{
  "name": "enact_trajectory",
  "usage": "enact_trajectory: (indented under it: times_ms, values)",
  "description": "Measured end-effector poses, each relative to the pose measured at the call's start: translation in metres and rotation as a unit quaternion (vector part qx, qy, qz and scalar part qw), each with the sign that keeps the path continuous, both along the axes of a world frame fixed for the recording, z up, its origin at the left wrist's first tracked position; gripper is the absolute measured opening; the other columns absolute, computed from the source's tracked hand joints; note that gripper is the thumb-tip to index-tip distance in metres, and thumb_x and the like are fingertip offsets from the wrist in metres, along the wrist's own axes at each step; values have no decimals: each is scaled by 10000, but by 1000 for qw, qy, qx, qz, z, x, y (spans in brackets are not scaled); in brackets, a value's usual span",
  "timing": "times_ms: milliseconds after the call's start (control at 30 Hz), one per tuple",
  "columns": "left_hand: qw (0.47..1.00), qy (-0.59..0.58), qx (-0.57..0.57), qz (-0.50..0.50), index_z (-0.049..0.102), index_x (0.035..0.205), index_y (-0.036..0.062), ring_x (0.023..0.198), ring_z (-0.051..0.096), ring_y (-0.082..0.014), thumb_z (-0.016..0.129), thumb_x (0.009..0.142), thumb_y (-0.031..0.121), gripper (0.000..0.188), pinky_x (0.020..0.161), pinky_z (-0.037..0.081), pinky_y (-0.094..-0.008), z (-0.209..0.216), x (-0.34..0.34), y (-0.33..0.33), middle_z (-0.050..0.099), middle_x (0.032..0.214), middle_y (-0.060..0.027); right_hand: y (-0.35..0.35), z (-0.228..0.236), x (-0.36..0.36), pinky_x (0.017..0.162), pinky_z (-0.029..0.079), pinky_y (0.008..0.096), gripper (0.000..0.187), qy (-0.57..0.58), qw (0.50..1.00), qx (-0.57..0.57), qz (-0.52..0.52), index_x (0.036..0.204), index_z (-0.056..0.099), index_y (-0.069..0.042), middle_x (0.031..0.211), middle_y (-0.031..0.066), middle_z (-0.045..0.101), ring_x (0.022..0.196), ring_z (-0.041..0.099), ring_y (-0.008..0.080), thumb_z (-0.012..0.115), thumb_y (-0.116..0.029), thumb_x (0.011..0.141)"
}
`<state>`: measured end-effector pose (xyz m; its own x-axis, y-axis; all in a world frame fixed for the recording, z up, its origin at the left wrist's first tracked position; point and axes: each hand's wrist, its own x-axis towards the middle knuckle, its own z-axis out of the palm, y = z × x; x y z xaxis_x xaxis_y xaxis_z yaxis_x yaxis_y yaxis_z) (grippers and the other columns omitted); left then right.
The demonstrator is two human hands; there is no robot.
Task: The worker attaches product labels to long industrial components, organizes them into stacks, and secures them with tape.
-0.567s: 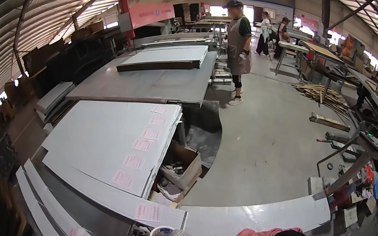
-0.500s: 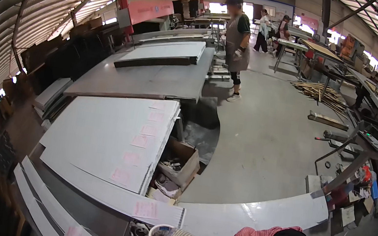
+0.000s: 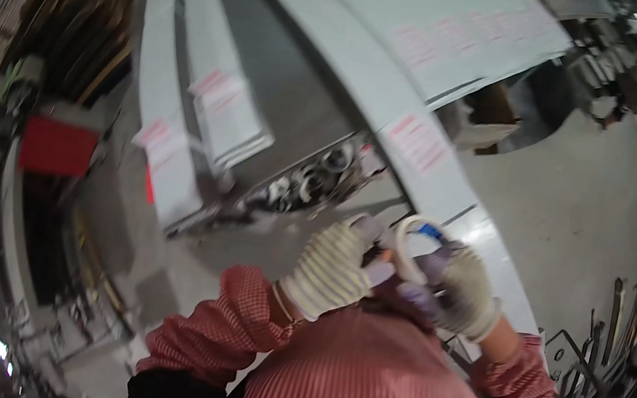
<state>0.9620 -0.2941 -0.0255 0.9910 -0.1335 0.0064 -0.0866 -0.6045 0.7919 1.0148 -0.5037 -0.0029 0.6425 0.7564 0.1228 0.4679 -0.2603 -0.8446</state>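
Observation:
In front of my apron, my right hand grips a roll of tape, a pale ring whose inner side shows some blue. The striped glove on this hand has greyish-purple fingers. Close beside the roll, my left hand wears a matching glove. Its thumb and fingers are bent together near the roll's left edge, and what they pinch, if anything, is too blurred to make out. Just beyond both hands, a long white panel with a pink printed label slants across the bench.
Wider white panels lie stacked farther off. Narrow labelled strips rest on a dark tabletop to the left. A shelf of loose rings and scraps shows under its edge. An open cardboard box stands beside the stack.
My view has swung down from the wide workshop to my hands and apron. Both hands now show fully, and the tape roll has stayed in my right hand.

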Motion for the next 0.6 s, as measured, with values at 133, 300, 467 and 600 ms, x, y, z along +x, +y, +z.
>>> enact_trajectory:
  times_ms: [133, 300, 467, 600]
  values:
    - [912, 254, -314, 66, 599, 983, 8, 781, 603, -121, 655, 825, 7, 167, 728, 500, -275, 1, -28, 2, 609, 795, -16, -3, 2, 17, 688, 481, 410, 402, -67, 992, -73, 78, 965, 662, -50, 631, 134, 571, 620, 580, 348, 696, -423, 818]
    - [954, 26, -283, 101, 555, 864, 38, 646, 522, -95, 693, 839, 65, 143, 582, 452, -253, -18, 1, -8, 564, 705, -18, 16, 8, 64, 624, 474, 402, 437, -91, 970, -147, 171, 942, 655, -52, 567, 110, 541, 560, 559, 342, 677, -473, 828]
    - [952, 33, -243, 184, 522, 832, 74, 601, 463, -65, 616, 888, 53, 112, 558, 414, -230, -21, 33, 1, 529, 683, 27, 13, 15, 175, 559, 540, 260, 321, 107, 950, -141, 258, 1027, 724, -81, 768, 56, 714, 657, 663, 122, 721, -345, 844]
    - [935, 127, -231, 238, 521, 821, 81, 563, 470, -51, 589, 914, 101, 117, 516, 406, -215, -112, 68, 7, 534, 644, 14, -9, -67, 266, 604, 513, 318, 307, -84, 924, -323, 186, 967, 712, -48, 824, 157, 688, 660, 658, 221, 676, -338, 872]
